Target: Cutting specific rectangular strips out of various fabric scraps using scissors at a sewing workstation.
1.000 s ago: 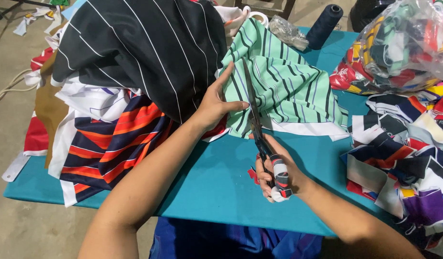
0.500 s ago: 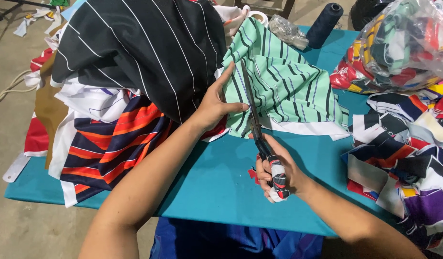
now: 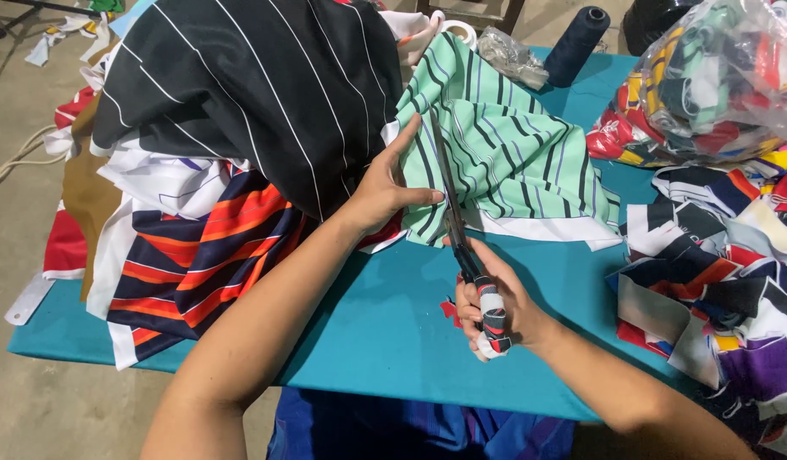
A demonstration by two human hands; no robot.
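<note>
Teal table (image 3: 385, 341) is crowded on three sides: a tall heap topped by black pinstriped cloth (image 3: 257, 85) and orange-navy striped pieces (image 3: 197, 264) spills over the left edge, loose multicoloured scraps (image 3: 717, 281) cover the right edge, and a clear bag of scraps (image 3: 717, 68) sits at the far right corner beside a dark thread cone (image 3: 576, 43). Open surface is only the near middle strip, in front of the green striped fabric (image 3: 504, 162), which lies spread mid-table with its white hem toward the person. Scissors (image 3: 453, 213) run lengthwise over that fabric's left part, blades close together, tips pointing away. Right hand (image 3: 495, 307) sits low on the bare table, fingers wrapped tight through the tape-wound handles, forearm coming in from the lower right. Left hand (image 3: 389, 187) lies flat, fingers extended and together, thumb touching the blade side, pressing the green fabric's left edge against the black heap.
</note>
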